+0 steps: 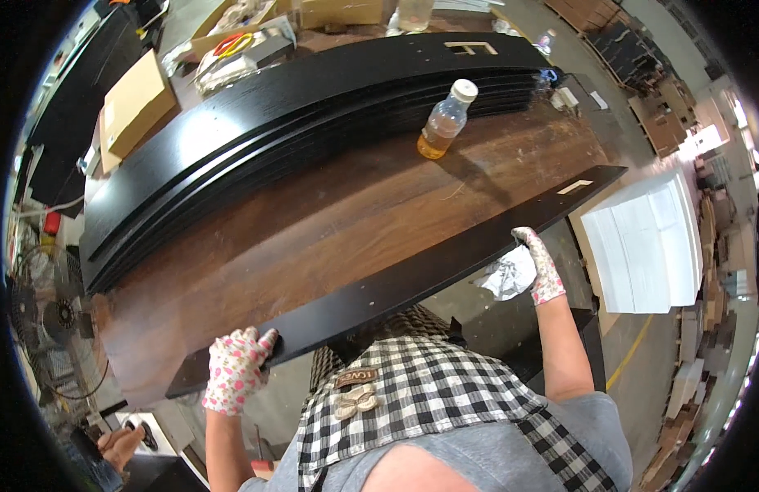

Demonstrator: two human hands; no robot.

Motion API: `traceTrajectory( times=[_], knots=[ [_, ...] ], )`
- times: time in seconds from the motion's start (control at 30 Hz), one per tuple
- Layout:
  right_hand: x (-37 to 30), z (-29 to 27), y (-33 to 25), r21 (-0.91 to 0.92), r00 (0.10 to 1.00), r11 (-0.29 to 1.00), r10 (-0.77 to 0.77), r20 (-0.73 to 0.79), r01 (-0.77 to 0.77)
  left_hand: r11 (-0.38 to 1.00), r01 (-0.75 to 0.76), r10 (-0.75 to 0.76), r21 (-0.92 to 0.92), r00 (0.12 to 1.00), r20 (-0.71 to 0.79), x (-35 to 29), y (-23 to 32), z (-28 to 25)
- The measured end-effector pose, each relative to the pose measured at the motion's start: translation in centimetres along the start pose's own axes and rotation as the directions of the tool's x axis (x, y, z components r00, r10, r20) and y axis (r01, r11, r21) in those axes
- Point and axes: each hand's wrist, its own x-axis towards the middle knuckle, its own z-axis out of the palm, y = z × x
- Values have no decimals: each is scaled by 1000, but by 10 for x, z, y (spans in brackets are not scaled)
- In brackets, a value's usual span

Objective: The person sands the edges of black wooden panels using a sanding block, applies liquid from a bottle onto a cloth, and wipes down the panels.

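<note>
At worktop's [330,230] near edge: black board [387,291]. My left hand [237,369] grips board near left end; right hand [540,264], at board's near edge, clutches white wad [510,275]. I judge wiping step; next stroke calls for steady left hold.

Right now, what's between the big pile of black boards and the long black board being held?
In the head view, a bottle of amber liquid stands on brown tabletop between the pile and the long board.
</note>
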Motion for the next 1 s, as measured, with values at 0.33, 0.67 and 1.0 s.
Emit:
traceTrajectory(
  times=[0.33,0.67,1.0],
  knots=[
    [-20,32,-5,139,988,980,-134,-70,143,959,235,-188,156,945,-268,-26,-5,-49],
    [-17,179,-101,250,667,915,-403,627,318,886,455,-235,92,610,-757,-7,-105,-82],
    [46,321,-95,295,769,927,-360,528,232,817,576,-326,25,497,-804,52,-205,-53]
  ],
)
